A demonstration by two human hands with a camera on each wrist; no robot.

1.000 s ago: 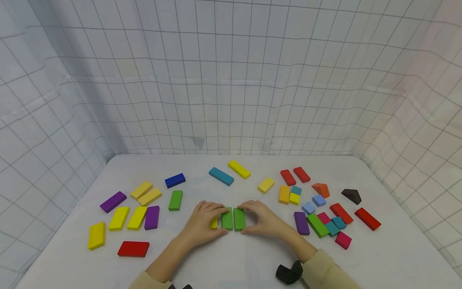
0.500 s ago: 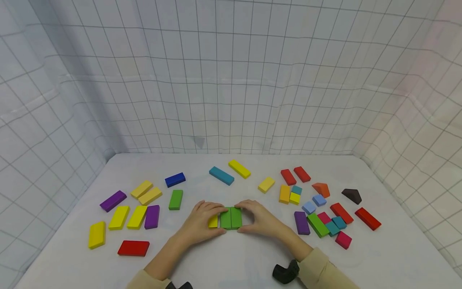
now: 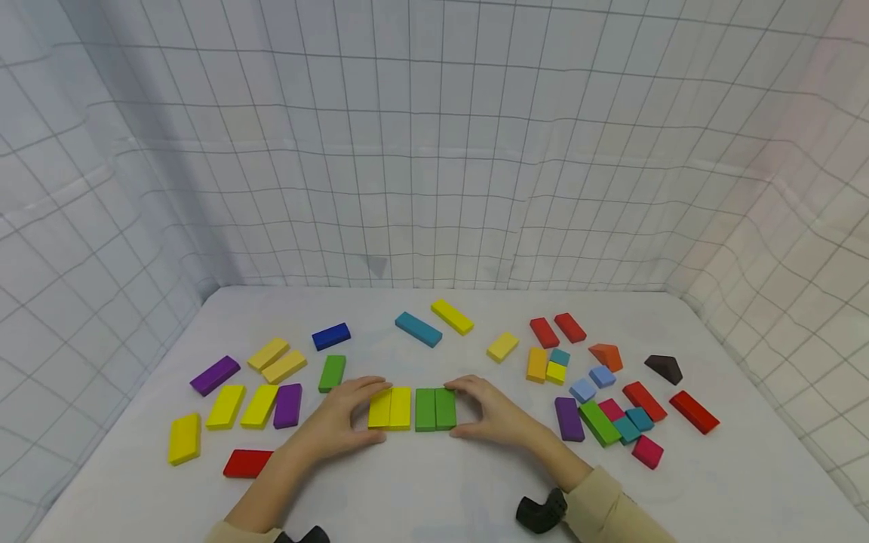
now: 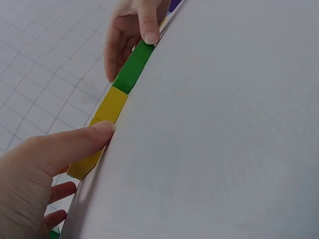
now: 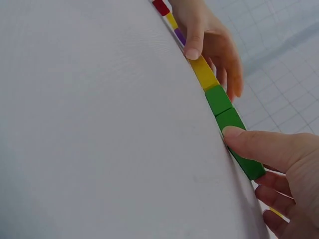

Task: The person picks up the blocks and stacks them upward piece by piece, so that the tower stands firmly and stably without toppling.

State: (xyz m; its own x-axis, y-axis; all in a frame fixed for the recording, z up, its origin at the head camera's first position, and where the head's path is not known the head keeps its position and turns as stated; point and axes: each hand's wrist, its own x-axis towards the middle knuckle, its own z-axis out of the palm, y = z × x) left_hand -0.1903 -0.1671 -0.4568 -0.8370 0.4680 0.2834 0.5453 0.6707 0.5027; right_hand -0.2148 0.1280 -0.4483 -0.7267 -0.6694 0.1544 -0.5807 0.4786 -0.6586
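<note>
Head view: left hand [image 3: 337, 424] pinching yellow block pair [image 3: 390, 408], right hand [image 3: 494, 413] pinching green block pair [image 3: 435, 409]; table [image 3: 434, 490] centre, near edge. Pairs side by side, small gap, likely aligning row.

This is looking like a recording booth or lab setup rather than a home: white grid-lined cloth [image 3: 434, 151] is hanging as walls on three sides, a plain white table [image 3: 434, 490] is filling the floor of it, and coloured blocks [image 3: 597, 377] are lying scattered.
</note>
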